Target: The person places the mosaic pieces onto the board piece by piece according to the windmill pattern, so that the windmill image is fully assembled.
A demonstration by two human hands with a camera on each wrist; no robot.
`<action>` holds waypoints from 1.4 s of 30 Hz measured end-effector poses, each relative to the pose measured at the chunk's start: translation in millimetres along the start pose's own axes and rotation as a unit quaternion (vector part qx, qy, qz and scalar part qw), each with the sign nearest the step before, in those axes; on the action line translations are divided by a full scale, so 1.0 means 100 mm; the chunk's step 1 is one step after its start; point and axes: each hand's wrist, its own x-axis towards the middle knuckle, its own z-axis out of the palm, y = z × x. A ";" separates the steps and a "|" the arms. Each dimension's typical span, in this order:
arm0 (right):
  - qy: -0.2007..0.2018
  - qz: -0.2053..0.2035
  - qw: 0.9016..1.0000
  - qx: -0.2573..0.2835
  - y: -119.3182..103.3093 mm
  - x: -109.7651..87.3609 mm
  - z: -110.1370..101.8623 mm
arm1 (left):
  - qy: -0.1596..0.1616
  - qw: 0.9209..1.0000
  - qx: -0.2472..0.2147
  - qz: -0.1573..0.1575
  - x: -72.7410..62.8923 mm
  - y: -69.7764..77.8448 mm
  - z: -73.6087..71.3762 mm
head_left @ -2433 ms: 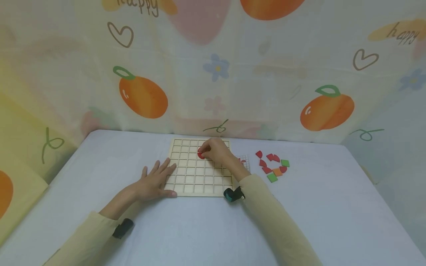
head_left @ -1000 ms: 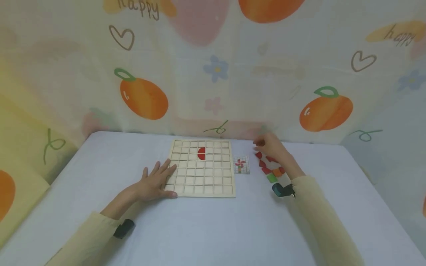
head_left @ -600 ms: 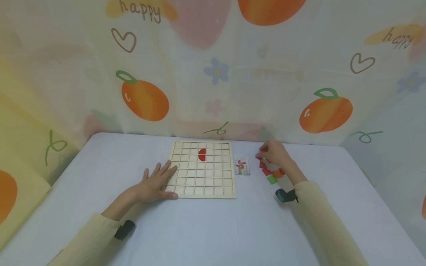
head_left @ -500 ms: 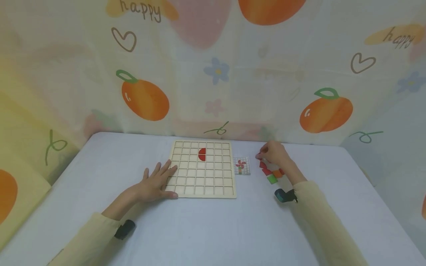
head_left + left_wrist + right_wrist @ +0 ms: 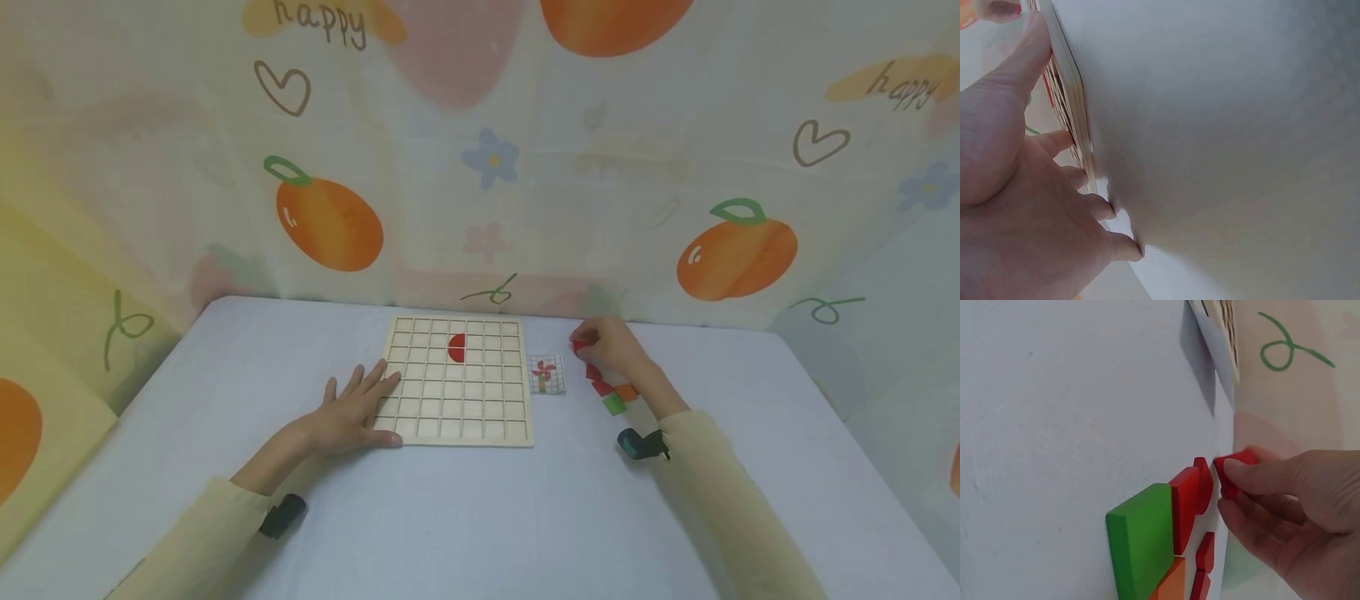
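My left hand [image 5: 341, 419] lies spread on the left edge of a wooden grid board [image 5: 427, 407], fingers straight. In the left wrist view its thumb and fingertips touch the board's rim [image 5: 1072, 94]. Two red quarter-circle tiles [image 5: 457, 348] sit on the board in its upper middle, forming a half disc. My right hand [image 5: 618, 346] pinches another red tile [image 5: 1229, 481] between thumb and fingers, right of the board. Below that hand lie more red tiles [image 5: 602, 387], a green square tile [image 5: 615, 404] and an orange tile [image 5: 626, 392]; some pieces are covered by the hand.
A small pattern card [image 5: 547, 374] with a red pinwheel-like figure lies against the board's right side. White cloth [image 5: 465, 517] covers the table, and a printed curtain [image 5: 570, 208] hangs behind its far edge.
My right hand let go of a red tile on the board, moved right to the loose pieces, and now lifts another red tile slightly leftward. The left hand stays put.
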 end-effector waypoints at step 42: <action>-0.039 -0.152 0.988 0.000 -0.75 0.21 0.10 | -0.008 1.000 -0.014 0.004 0.02 0.02 0.02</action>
